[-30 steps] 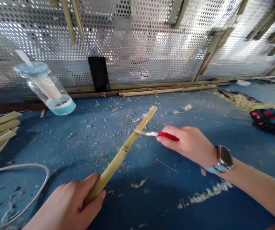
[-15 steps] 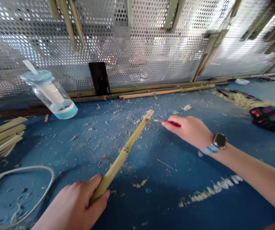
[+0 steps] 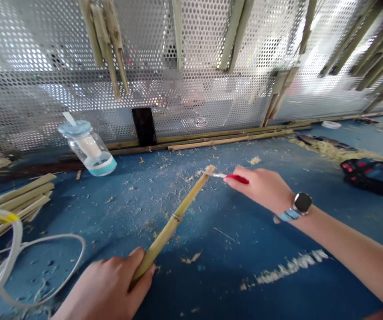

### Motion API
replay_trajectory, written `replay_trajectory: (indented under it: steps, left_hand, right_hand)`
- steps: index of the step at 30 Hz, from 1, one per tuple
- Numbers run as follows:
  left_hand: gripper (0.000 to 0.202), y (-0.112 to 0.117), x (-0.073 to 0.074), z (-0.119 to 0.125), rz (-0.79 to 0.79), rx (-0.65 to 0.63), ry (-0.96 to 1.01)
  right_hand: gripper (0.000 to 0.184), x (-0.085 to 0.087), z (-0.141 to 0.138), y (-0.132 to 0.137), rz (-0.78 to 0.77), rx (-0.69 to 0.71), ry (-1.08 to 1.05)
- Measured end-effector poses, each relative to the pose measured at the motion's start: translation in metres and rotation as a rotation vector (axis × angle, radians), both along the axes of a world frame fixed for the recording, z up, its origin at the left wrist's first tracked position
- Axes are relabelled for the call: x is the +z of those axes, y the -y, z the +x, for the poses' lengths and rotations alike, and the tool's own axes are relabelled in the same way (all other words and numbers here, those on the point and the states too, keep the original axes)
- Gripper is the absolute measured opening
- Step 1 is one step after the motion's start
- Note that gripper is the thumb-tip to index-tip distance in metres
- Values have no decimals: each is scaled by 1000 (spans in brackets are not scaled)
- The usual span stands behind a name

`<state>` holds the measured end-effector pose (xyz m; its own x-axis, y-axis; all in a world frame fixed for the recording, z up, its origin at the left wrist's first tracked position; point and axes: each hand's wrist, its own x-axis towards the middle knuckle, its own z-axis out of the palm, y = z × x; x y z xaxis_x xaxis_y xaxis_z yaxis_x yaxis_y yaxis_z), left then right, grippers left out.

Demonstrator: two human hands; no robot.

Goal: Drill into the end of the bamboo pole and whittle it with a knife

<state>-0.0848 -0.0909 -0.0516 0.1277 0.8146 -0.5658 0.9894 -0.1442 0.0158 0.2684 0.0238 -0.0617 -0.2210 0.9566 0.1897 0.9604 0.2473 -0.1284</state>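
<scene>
A bamboo stick slants away from me over the blue table, its near end wrapped in my left hand. My right hand, with a watch on the wrist, pinches the red handle of a small knife. The thin blade lies across the stick's far end, seemingly touching it. Pale shavings are scattered on the table around that end.
A clear bottle and a dark phone stand by the perforated metal screen. Bamboo strips and a white cable lie left. A black-and-red tool sits right; long bamboo poles run along the back.
The knife blade has moved left onto the stick's far end, from just beside it. My view has tilted up a little and turned left, shifting the background down.
</scene>
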Motion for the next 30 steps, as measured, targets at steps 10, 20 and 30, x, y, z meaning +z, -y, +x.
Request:
replay_trajectory:
  steps: [10,20,30]
  left_hand:
    - [60,6,12,15,78,-136,-142]
    - [50,-102,45,14,471,-112,10]
    - [51,-294,28,17,1022,441,238]
  right_hand:
    - [57,-5,7,-17,-76,-134,62]
    - [60,1,3,-5,-95,-56,15]
    - [58,-11,12,-23,-125,-85,46]
